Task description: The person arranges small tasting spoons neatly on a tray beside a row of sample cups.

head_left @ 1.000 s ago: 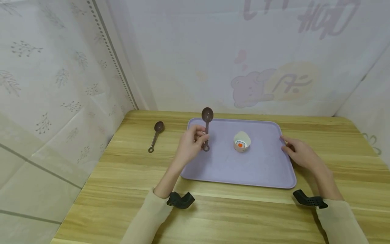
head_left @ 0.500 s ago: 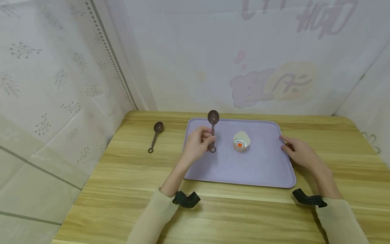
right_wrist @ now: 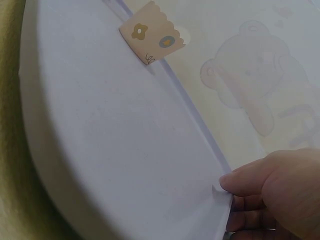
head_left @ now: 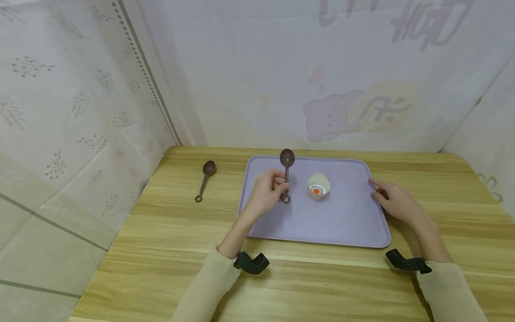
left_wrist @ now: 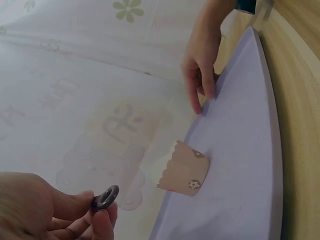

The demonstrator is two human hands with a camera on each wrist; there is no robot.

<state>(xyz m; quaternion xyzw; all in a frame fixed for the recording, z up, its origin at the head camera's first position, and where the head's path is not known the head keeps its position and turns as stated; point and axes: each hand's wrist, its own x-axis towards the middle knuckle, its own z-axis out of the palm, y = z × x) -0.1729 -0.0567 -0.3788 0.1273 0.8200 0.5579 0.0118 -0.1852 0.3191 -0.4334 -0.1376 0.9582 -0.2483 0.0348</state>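
Note:
My left hand (head_left: 265, 192) pinches the handle of a dark brown measuring spoon (head_left: 287, 159) between thumb and fingers. Its bowl points up and away, and the ring end (left_wrist: 107, 197) sticks out by the fingertips. The spoon is held over the lilac tray (head_left: 342, 228), left of a small paper baking cup (head_left: 315, 195). This cup has a scalloped rim and a white, blue and orange piece (head_left: 317, 191) inside. At the tray's right edge, my right hand (head_left: 396, 201) grips the rim, thumb on top (right_wrist: 245, 179) and fingers curled outside it.
A second brown measuring spoon (head_left: 205, 180) lies on the wooden table (head_left: 161, 250), left of the tray. A pale sliver of something shows behind my left hand. Printed cloth (head_left: 241, 80) hangs along the table's back and sides.
My left hand has carried the measuring spoon right and slightly toward me, nearer the paper cup. My right hand has stayed at the tray's edge.

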